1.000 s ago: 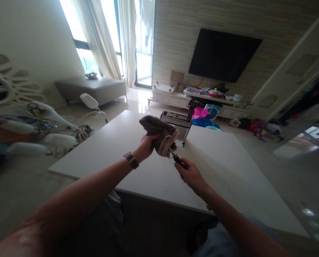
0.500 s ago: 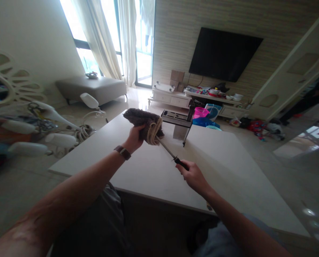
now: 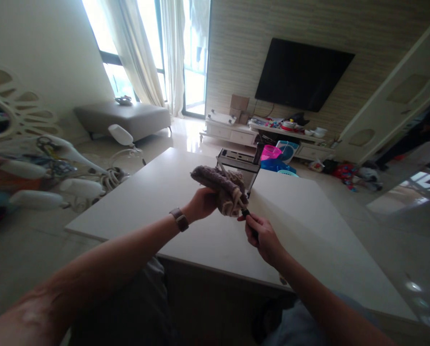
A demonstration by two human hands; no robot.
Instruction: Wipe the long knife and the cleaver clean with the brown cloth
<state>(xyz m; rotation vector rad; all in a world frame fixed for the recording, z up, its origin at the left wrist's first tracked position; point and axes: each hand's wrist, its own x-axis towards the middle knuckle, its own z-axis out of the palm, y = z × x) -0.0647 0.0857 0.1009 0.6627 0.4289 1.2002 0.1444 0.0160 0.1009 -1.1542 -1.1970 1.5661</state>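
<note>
My left hand (image 3: 203, 203) is closed around a folded grey-brown cloth (image 3: 217, 180), with a watch on its wrist. The cloth is wrapped about the rod of a sharpening steel (image 3: 245, 211), close to its black handle. A thin stretch of the rod seems to come out past the far side of the cloth. My right hand (image 3: 261, 236) grips that handle, its fingers wrapped round it. Both hands are held above the white table (image 3: 294, 230). Just behind the cloth stands a knife holder (image 3: 238, 157) with a slotted black top, partly hidden by the cloth.
Beyond the table, a pink basket (image 3: 271, 152) and blue plastic things stand near a low cabinet (image 3: 218, 129). A television (image 3: 303, 74) hangs on the wall. To the left are a grey bench (image 3: 124, 120) and a white lamp-like fixture (image 3: 81, 187).
My left hand and the cloth have slid along the rod, right and towards me, up to the handle. My right hand has barely moved. The far end of the rod now shows.
</note>
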